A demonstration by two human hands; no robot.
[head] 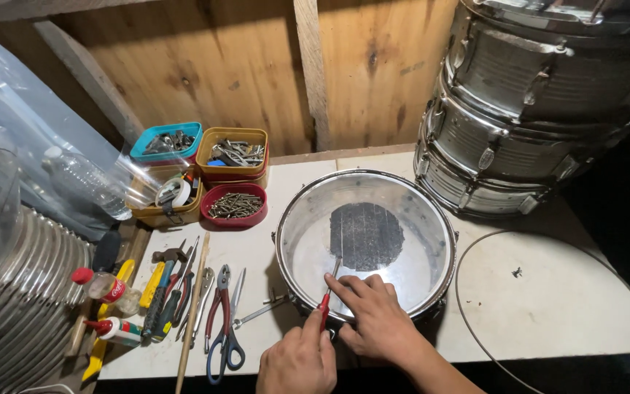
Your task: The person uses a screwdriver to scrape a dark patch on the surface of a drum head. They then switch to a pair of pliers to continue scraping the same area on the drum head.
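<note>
A shiny metal snare drum (424, 241) lies flat on the white table, with a dark round patch (366, 235) inside it. My left hand (297, 361) grips the red handle of a screwdriver (324, 306) at the drum's near rim. The metal shaft points up into the drum. My right hand (380, 317) rests on the near rim just to the right. Its fingers are stretched out flat, and the index fingertip touches the screwdriver by the top of the handle.
Stacked metal drums (519, 109) stand at the back right, and a thin wire hoop (468, 321) lies on the table's right side. Pliers, scissors (226, 343), a hammer and glue bottles lie to the left. Small bins of screws (235, 204) sit behind them.
</note>
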